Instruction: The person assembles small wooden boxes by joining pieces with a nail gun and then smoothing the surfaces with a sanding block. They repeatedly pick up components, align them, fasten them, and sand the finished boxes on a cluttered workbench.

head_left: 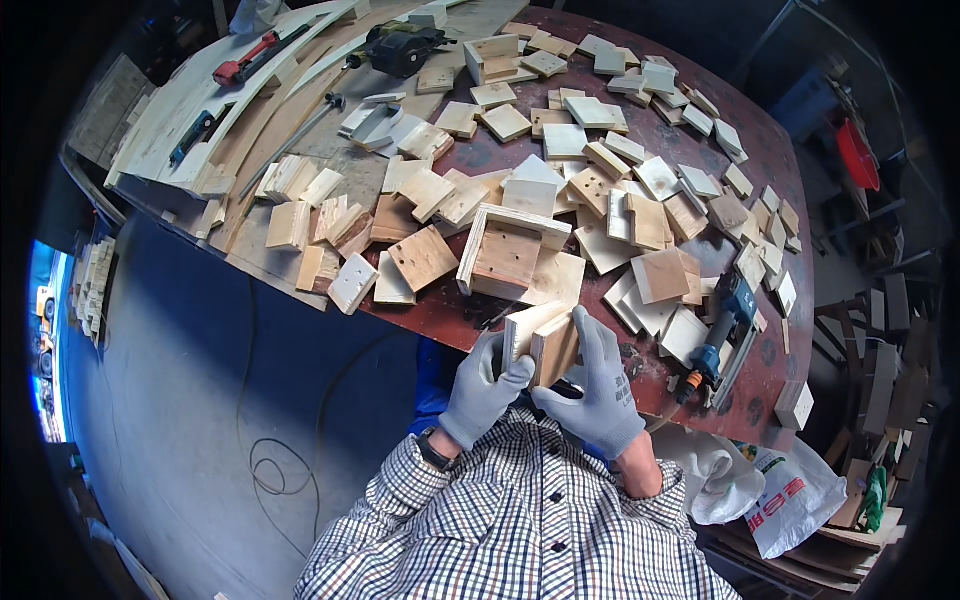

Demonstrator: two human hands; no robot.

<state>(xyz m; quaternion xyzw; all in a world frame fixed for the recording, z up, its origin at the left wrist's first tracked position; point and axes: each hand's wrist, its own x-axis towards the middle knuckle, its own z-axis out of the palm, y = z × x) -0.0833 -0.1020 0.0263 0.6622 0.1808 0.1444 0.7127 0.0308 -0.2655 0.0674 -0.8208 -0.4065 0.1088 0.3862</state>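
In front of my chest, at the table's near edge, I hold two small wooden boards upright side by side. My left hand (487, 390), in a grey glove, is closed around the paler wooden board (517, 335). My right hand (597, 388), gloved the same way, grips the browner wooden board (557, 345), its thumb low and its fingers along the far side. The two boards lie close together; whether they are joined I cannot tell. Just beyond them, a partly assembled wooden box (507, 257) with raised sides rests among the loose pieces.
Many loose wood blocks (425, 257) cover the dark red table (765, 355). A blue nail gun (728, 330) lies at the right, with a hose at its handle. Farther off are a black power tool (398, 48) and a red tool (245, 60). White sacks (790, 500) sit below right.
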